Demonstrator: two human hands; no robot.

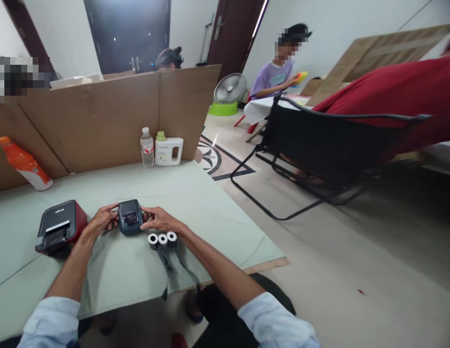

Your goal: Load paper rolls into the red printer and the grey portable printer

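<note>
While the orange bottle [24, 164] lies tilted against the cardboard partition [101, 121] at far left, the red-and-black receipt printer [60, 227] sits untouched on the pale green table cover [196, 203], just left of the action. The left hand [101, 221] is curled around the left side of the small dark label printer [130, 217], fingers wrapped on its edge, and the right hand [158, 221] closes on the opposite side, so the unit sits pinched between both palms near the table's front middle. For a steady grip I'd judge both thumbs should stay clear of the lid seam, pressure even on each side. Just below the right hand, three small paper rolls [162, 239] stand in a row, close enough to knock, so the wrist wants to stay lifted. Further back, a water bottle [147, 147] and white detergent jug [169, 151] stand side by side.
</note>
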